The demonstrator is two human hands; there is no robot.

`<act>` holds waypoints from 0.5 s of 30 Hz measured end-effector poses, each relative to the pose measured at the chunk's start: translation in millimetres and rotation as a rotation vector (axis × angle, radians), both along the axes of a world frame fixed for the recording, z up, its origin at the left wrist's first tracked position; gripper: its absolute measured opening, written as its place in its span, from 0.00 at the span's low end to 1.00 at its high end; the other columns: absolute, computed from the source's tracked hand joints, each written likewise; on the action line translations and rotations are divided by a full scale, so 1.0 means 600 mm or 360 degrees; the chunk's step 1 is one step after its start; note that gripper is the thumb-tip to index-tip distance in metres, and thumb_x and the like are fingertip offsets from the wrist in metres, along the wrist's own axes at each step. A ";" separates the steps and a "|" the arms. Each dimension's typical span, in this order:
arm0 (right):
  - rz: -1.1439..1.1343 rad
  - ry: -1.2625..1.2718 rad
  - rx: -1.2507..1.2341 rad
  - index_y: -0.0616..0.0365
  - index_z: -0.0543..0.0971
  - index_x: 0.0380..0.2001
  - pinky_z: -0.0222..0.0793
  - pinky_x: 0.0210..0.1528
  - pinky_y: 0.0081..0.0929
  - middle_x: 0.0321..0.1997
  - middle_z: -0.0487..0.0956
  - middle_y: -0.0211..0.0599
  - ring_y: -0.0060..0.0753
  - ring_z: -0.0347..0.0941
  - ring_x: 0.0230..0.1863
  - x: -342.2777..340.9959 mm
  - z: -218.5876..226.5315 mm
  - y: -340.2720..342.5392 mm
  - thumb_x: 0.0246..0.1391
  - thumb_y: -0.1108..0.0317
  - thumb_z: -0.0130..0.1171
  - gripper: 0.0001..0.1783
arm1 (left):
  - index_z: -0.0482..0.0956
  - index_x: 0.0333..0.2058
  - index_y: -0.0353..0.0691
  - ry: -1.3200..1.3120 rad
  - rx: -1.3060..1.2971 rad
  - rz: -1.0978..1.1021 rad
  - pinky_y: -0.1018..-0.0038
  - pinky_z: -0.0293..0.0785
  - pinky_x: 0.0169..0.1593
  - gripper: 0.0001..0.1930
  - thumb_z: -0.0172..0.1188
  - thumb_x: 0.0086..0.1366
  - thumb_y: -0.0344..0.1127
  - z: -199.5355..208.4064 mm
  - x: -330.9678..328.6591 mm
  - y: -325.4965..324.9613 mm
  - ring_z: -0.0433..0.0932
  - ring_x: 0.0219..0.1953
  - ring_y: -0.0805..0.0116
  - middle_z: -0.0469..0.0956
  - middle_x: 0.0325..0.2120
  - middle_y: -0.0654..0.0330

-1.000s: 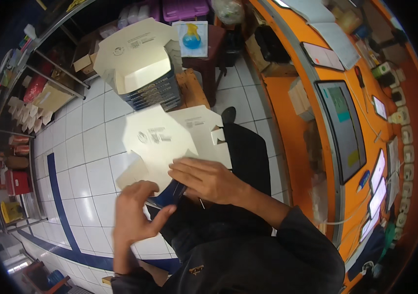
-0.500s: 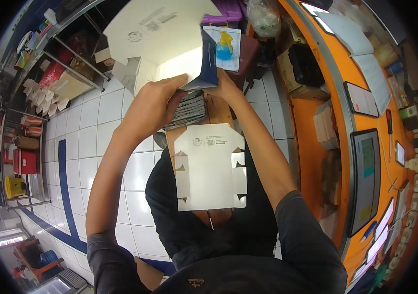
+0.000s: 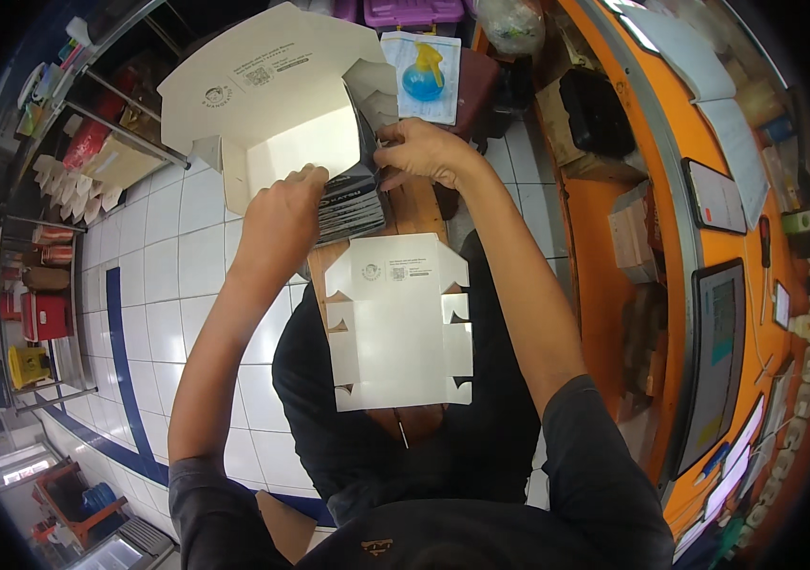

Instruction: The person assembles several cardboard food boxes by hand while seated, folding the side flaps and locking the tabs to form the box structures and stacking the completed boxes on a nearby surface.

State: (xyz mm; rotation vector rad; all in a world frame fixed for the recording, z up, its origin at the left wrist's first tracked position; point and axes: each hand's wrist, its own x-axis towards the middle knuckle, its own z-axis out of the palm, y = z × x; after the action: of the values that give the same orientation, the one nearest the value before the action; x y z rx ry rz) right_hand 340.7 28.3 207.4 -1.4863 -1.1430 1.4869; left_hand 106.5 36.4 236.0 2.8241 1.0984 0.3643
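A folded cardboard box [image 3: 305, 142], white inside and dark outside, stands upright with its printed lid flap [image 3: 263, 66] raised at the far side. My left hand [image 3: 283, 211] is closed on the box's near wall, fingers over its top edge. My right hand [image 3: 424, 154] is beside the box's right corner, fingers apart, tips at or close to the dark outer wall; contact is hard to tell. Under the near side of the box shows a stack of dark printed cardboard [image 3: 353, 214]. A flat, unfolded white box blank [image 3: 400, 328] lies nearer me, across the wooden bench and over my lap.
A spray bottle [image 3: 422, 81] with a yellow head and blue liquid lies on a printed sheet beyond the box. Along the right runs an orange counter [image 3: 666, 285] with a tablet [image 3: 709, 366] and phones. Metal shelving [image 3: 130, 123] with folded cartons stands at left.
The box has moved left and down onto the stack, its lid now tilted further left. My right hand has loosened from its dark side, and my left hand has shifted along the near wall.
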 end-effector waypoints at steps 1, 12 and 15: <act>0.0024 0.0031 0.0013 0.84 0.61 0.66 0.87 0.46 0.27 0.56 0.79 0.59 0.41 0.85 0.45 0.005 -0.006 0.000 0.57 0.77 0.60 0.37 | 0.75 0.39 0.36 0.0024 0.0039 -0.0010 0.53 0.78 0.37 0.05 0.56 0.64 0.24 -0.002 0.003 -0.004 0.82 0.34 0.43 0.82 0.33 0.48; -0.0128 -0.0406 0.0209 0.78 0.74 0.58 0.85 0.44 0.29 0.47 0.84 0.56 0.42 0.85 0.43 -0.006 -0.036 0.023 0.58 0.75 0.60 0.26 | 0.73 0.39 0.36 0.0070 0.0165 -0.0142 0.53 0.79 0.38 0.05 0.54 0.64 0.23 -0.002 -0.003 -0.011 0.83 0.34 0.44 0.82 0.34 0.48; -0.0375 -0.0848 0.0447 0.70 0.83 0.46 0.81 0.47 0.40 0.40 0.85 0.59 0.52 0.85 0.43 -0.017 -0.052 0.049 0.56 0.66 0.62 0.19 | 0.76 0.39 0.37 0.0226 0.0110 -0.0157 0.61 0.82 0.39 0.08 0.57 0.60 0.22 0.007 -0.006 -0.013 0.84 0.41 0.55 0.81 0.36 0.54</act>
State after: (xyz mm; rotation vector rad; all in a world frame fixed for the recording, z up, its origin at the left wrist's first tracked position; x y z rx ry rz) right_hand 330.3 57.5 176.3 -1.7912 -1.3559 0.7503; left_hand 102.8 28.8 240.0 2.9915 0.9830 0.2001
